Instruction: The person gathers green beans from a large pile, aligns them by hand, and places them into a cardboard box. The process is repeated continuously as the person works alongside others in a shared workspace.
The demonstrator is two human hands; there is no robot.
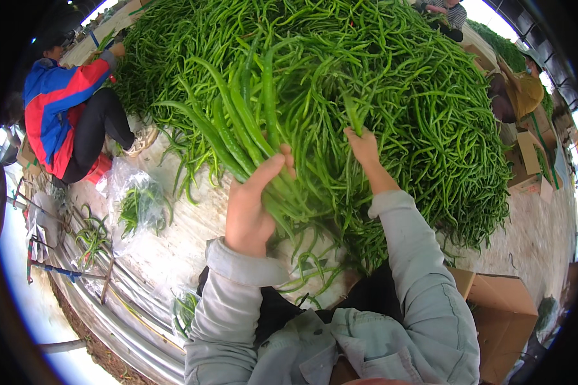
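My left hand (257, 202) is closed around a bunch of long green chili peppers (236, 125), whose upper ends fan out away from me. Farther right, my right hand (363, 144) pinches a green pepper (352, 110) over the pile; blur hides whether it is one or more. Beyond both hands spreads a large heap of green chili peppers (428, 110). Several loose peppers (318, 269) lie on the pale ground sheet between my legs.
A clear plastic bag (137, 202) with peppers lies at the left, near metal pipes (125, 313). An open cardboard box (501, 322) stands at my right. One person in a red and blue jacket (62, 110) sits at left; others (520, 91) sit beyond the heap.
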